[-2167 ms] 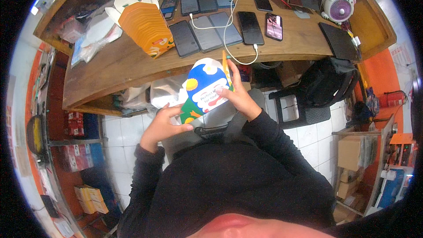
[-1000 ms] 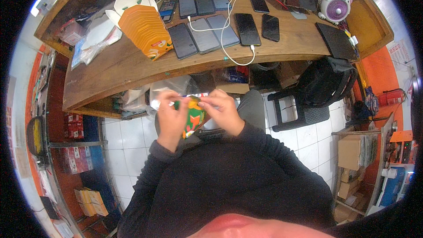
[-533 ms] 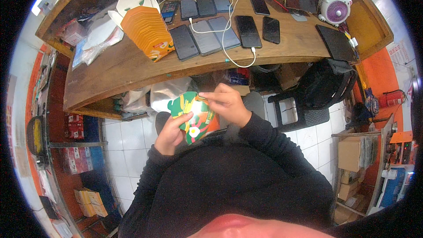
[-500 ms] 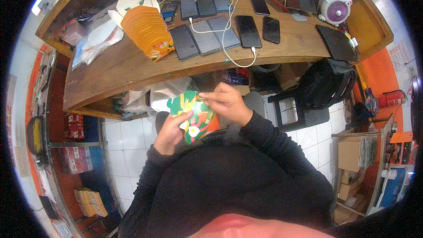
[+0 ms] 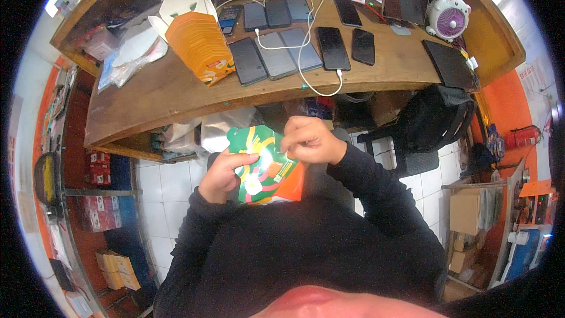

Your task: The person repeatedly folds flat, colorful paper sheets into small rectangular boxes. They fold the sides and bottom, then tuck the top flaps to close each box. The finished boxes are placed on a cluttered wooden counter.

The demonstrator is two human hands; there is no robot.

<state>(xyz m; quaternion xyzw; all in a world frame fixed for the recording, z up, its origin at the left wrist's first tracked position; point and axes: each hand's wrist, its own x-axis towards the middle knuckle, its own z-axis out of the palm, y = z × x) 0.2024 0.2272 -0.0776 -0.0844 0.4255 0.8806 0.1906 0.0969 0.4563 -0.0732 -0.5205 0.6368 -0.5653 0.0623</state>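
Note:
Over my lap I hold a folding paper food box (image 5: 268, 168), green and orange with yellow, pink and white shapes and a glossy face. My left hand (image 5: 225, 171) is closed on its left side, the thumb lying across the printed front. At the upper right edge my right hand (image 5: 310, 140) has its fingers curled in a pinch against the box; the fingertips are partly hidden. Beyond my hands, on the desk, a tall nested stack of similar boxes (image 5: 197, 44) leans, orange along its side with white flaps at the top.
Several phones (image 5: 333, 48) lie on the wooden desk (image 5: 159, 106), with a white charging cable (image 5: 321, 92) among them. A tablet (image 5: 405, 1), a small white fan (image 5: 448, 17) and a black laptop-like slab (image 5: 450, 63) stand or lie at right. A black backpack (image 5: 432, 115) rests on a stool.
The box has turned and come slightly closer, showing more of its front and orange lower side. My right hand has shifted a little right, its fingers more curled at the box edge.

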